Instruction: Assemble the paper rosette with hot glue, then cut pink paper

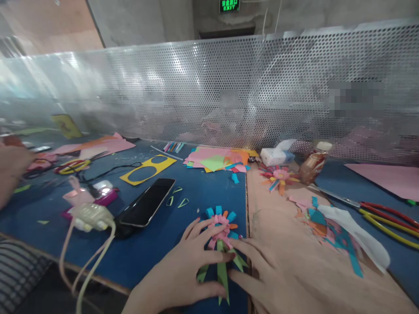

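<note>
My L hand point(186, 261) spread over paper flower point(221, 219) w/ green stem point(222, 277), R hand point(266, 270) close beside; can't tell if either grips.

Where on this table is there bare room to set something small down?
Bare blue table shows between the phone and left hand; another patch lies between the paper stack and near flower. It is crowded right, with scraps by the scissors, and left, around the white plug.
</note>
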`<state>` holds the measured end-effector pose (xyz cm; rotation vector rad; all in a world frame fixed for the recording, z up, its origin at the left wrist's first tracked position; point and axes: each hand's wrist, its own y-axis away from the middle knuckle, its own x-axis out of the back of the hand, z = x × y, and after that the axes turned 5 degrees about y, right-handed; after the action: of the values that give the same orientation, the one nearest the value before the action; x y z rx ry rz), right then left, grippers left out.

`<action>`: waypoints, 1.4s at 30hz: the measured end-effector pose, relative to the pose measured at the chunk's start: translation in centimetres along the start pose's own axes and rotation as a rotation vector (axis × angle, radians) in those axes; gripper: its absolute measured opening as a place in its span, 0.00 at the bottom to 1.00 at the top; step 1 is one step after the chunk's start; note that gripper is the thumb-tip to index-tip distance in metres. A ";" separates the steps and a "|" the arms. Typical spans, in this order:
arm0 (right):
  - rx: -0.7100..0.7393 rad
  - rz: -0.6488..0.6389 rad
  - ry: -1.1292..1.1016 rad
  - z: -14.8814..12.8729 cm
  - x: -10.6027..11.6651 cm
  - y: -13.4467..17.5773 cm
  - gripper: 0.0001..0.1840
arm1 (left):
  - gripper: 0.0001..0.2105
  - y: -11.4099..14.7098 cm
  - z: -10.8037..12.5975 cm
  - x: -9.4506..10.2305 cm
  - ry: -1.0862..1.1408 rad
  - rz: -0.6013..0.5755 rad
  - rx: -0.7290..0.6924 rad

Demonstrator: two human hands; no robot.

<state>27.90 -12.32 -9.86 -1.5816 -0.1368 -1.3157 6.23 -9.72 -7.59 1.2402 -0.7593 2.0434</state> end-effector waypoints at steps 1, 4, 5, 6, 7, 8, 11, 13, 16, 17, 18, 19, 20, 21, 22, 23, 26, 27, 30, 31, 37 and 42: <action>0.013 -0.024 -0.003 0.0 -0.1 0.1 0.12 | 0.23 0.0 0.0 0.0 -0.005 -0.001 -0.002; 0.010 -0.140 0.001 -0.3 0.6 -0.3 0.12 | 0.25 0.0 -0.1 -0.1 -0.005 0.016 -0.012; -0.019 -0.164 -0.001 -0.4 1.0 -0.5 0.11 | 0.25 0.0 -0.2 -0.2 0.001 0.024 -0.017; -0.052 -0.184 -0.006 -0.5 1.4 -0.8 0.10 | 0.25 0.0 -0.2 -0.2 0.007 0.031 -0.022; -0.076 -0.192 -0.013 -0.6 1.8 -1.1 0.09 | 0.25 0.0 -0.3 -0.3 0.011 0.036 -0.023; -0.084 -0.204 -0.022 -0.6 2.2 -1.3 0.08 | 0.25 0.1 -0.3 -0.3 0.012 0.035 -0.022; -0.050 -0.225 -0.051 -0.5 3.1 -1.8 0.09 | 0.23 0.1 -0.3 -0.3 0.013 0.035 -0.015; -0.056 -0.221 -0.050 -0.2 3.5 -2.0 0.13 | 0.21 0.1 -0.3 -0.3 0.026 0.049 -0.013; -0.069 -0.230 -0.021 0.0 3.5 -1.8 0.19 | 0.20 0.2 -0.4 -0.3 0.048 0.060 -0.012; -0.084 -0.218 -0.016 0.0 3.3 -1.6 0.20 | 0.21 0.2 -0.4 -0.4 0.050 0.058 -0.015; -0.103 -0.204 -0.019 0.0 3.1 -1.4 0.20 | 0.21 0.3 -0.4 -0.4 0.049 0.059 -0.015; -0.132 -0.181 -0.028 0.0 2.9 -1.2 0.19 | 0.21 0.3 -0.4 -0.4 0.043 0.066 -0.014; -0.154 -0.157 -0.040 -0.1 2.8 -1.0 0.18 | 0.21 0.3 -0.5 -0.5 0.033 0.085 -0.009; -0.151 -0.149 -0.051 -0.2 2.6 -0.9 0.17 | 0.20 0.4 -0.6 -0.5 0.021 0.116 0.007; -0.138 -0.152 -0.055 -0.3 2.6 -0.8 0.16 | 0.20 0.5 -0.7 -0.6 0.008 0.157 0.030; -0.115 -0.164 -0.053 -0.3 2.5 -0.7 0.15 | 0.19 0.5 -0.8 -0.6 -0.004 0.205 0.057; -0.077 -0.190 -0.045 -0.4 2.6 -0.7 0.14 | 0.21 0.6 -1.4 -0.8 -0.028 0.327 0.126; -0.098 -0.165 -0.052 -0.5 2.6 -0.7 0.13 | 0.23 0.7 -1.5 -0.9 -0.034 0.344 0.135; -0.164 -0.124 -0.086 -0.6 2.2 -0.5 0.10 | 0.27 0.6 -1.6 -1.2 -0.055 0.338 0.124; -0.178 -0.116 -0.089 -0.7 2.0 -0.4 0.09 | 0.28 0.6 -1.5 -1.3 -0.062 0.326 0.123; -0.149 -0.086 -0.115 -0.8 1.5 -0.5 0.09 | 0.34 0.6 -1.1 -1.7 -0.077 0.217 0.148; -0.184 -0.011 -0.121 -0.5 3.1 -1.5 0.14 | 0.43 0.6 -1.0 -1.6 -0.016 0.322 0.196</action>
<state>27.83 -13.44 -6.61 -1.8195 -0.1018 -1.2702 5.81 -9.75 -9.52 1.3107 -0.8262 2.4187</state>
